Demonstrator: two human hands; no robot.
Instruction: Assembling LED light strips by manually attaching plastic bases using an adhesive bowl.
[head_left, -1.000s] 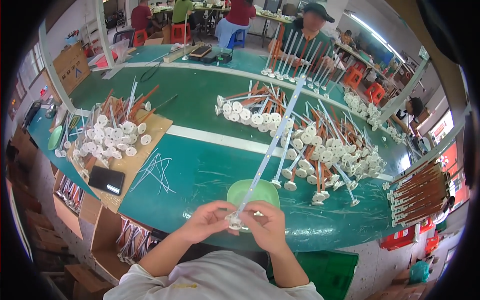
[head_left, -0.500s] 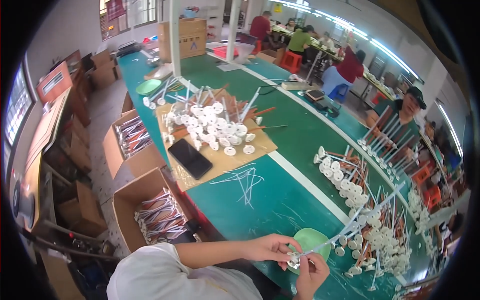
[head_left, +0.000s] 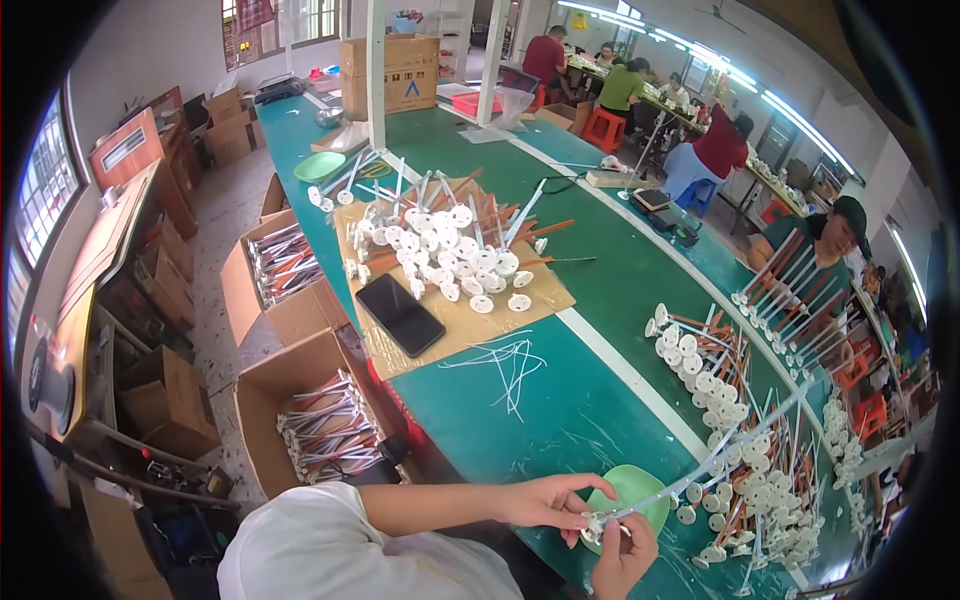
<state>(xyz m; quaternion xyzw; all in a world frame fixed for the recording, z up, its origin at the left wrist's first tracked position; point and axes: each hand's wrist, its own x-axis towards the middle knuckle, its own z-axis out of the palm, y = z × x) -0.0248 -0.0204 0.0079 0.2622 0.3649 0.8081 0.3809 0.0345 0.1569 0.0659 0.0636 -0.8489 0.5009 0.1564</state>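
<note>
At the near side of the green table (head_left: 560,430), seen from the head camera, two hands meet at one small white end piece (head_left: 592,524). The left hand (head_left: 548,503) has its thumb and fingers pressed together on it. The right hand (head_left: 625,555) has its thumb and a finger up close to the same spot, but I cannot tell if they pinch it. From this grip a long pale strip (head_left: 722,457) sticks out up and to the right. It passes over the green bowl (head_left: 640,490), which sits just behind the grip, and across the right pile (head_left: 760,495) of white discs and sticks. I cannot tell if it touches the pile. So the right side of the grip is crowded.

Up and to the left of the grip, a wide bit of smooth green top runs to some thin white strings (head_left: 515,372). Past those, well apart from the hands, are a tan sheet (head_left: 480,325), a black phone (head_left: 401,315) and the left pile (head_left: 440,255) of discs and sticks. Left of the grip, the left forearm (head_left: 430,508) reaches over the table's edge. Farther left, beyond that edge, is an open box (head_left: 262,420) with sticks inside.
</note>
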